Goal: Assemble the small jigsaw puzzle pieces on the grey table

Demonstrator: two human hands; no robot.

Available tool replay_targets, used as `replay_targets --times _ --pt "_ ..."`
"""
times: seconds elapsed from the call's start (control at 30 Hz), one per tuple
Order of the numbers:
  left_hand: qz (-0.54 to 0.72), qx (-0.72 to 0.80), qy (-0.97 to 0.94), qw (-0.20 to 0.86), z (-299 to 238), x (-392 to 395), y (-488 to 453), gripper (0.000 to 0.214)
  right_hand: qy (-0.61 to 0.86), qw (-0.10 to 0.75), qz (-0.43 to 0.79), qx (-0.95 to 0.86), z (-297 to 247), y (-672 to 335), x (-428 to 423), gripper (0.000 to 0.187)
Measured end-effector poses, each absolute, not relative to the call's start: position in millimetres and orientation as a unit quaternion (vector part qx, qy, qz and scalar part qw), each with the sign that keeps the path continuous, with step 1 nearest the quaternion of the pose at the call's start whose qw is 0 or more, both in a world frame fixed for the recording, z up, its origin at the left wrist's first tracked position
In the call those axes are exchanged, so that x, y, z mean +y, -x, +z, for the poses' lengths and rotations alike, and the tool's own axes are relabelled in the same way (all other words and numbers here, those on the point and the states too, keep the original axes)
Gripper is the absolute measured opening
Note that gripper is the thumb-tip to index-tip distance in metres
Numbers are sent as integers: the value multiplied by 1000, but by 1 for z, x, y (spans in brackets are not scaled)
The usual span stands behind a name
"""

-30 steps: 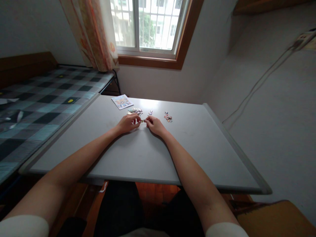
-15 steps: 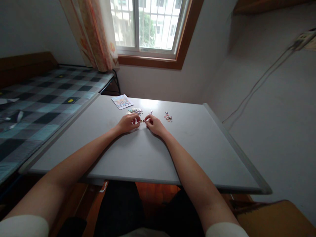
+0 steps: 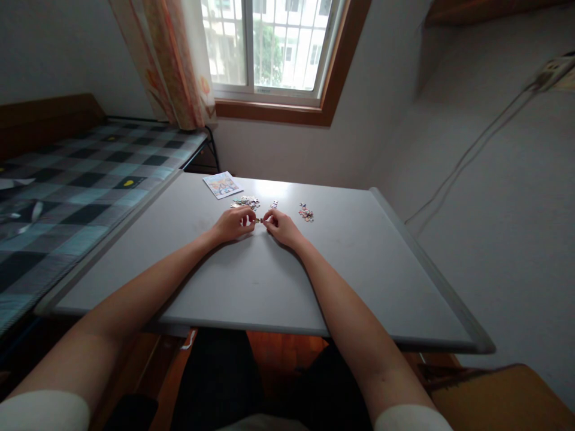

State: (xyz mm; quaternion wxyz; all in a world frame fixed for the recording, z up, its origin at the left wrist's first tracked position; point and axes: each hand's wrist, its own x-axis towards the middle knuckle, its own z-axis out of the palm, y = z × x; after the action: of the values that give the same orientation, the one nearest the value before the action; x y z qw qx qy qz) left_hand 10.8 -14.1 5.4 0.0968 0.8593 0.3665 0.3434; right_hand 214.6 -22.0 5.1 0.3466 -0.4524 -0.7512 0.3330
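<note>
My left hand (image 3: 235, 224) and my right hand (image 3: 280, 225) meet over the middle of the table, fingertips pinched toward each other. Between them is a small jigsaw puzzle piece (image 3: 259, 221), gripped from both sides; whether it is one piece or two joined is too small to tell. Just beyond my left hand lies a heap of loose puzzle pieces (image 3: 246, 202), partly hidden by the fingers. A few pieces (image 3: 274, 205) lie behind my right hand. Farther right is a smaller pile of pieces (image 3: 306, 213).
A picture card (image 3: 222, 185) lies at the table's far left. The grey table (image 3: 269, 287) has raised side edges. A bed with a checked cover (image 3: 90, 179) adjoins on the left; a white wall (image 3: 503, 239) with a hanging cable stands at right. A stool (image 3: 503, 398) is at lower right.
</note>
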Motion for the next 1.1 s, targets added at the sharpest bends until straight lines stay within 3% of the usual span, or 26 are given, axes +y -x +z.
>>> replay_targets --times 1.1 --pt "337 373 -857 116 3 -11 -9 8 459 342 318 -756 8 -214 -23 3"
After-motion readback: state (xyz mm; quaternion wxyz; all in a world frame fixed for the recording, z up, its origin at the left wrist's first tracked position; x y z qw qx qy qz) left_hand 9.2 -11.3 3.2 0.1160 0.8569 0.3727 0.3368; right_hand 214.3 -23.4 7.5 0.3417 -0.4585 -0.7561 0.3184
